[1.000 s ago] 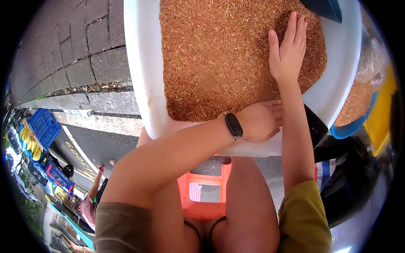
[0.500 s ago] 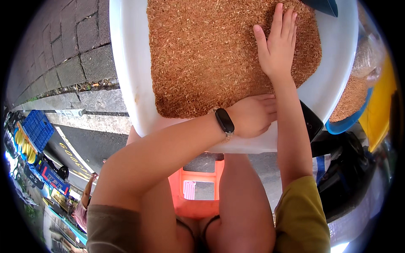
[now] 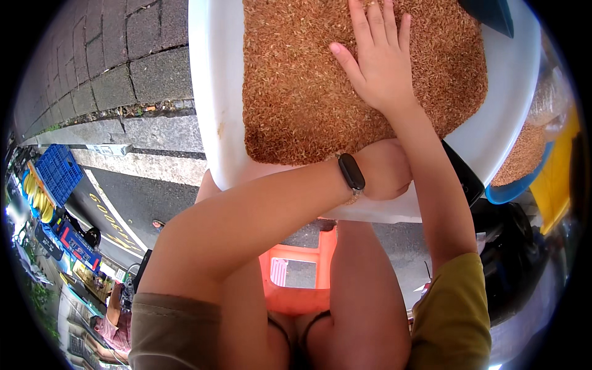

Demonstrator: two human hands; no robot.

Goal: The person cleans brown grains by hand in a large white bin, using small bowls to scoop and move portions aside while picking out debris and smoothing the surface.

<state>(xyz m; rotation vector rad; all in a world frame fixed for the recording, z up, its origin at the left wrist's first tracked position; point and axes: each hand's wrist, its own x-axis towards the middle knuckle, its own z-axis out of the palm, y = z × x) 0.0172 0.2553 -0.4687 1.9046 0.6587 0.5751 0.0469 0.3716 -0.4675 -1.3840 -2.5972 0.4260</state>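
A layer of reddish-brown, rice-like grain (image 3: 308, 92) fills much of a white tray (image 3: 213, 80) in front of me. My right hand (image 3: 382, 68) lies palm down on the grain, fingers stretched and spread, holding nothing. My left hand (image 3: 383, 169), with a black wristband (image 3: 351, 172) on its wrist, rests at the tray's near edge. It is crossed under my right forearm, which hides most of its fingers. At the tray's far right lies a dark scoop-like thing (image 3: 493, 15), partly out of view.
A black, flat, phone-like thing (image 3: 464, 176) sticks out past my right forearm. Right of the tray stand a blue basin (image 3: 509, 194) of lighter grain and something yellow (image 3: 555, 179). An orange stool (image 3: 296, 299) is beneath me. Far left are a blue crate (image 3: 58, 172), bananas and a person (image 3: 116, 330).
My right hand has slid left across the grain, and its fingers have spread apart. The left hand has tucked further under the right forearm. The whole view has shifted slightly.
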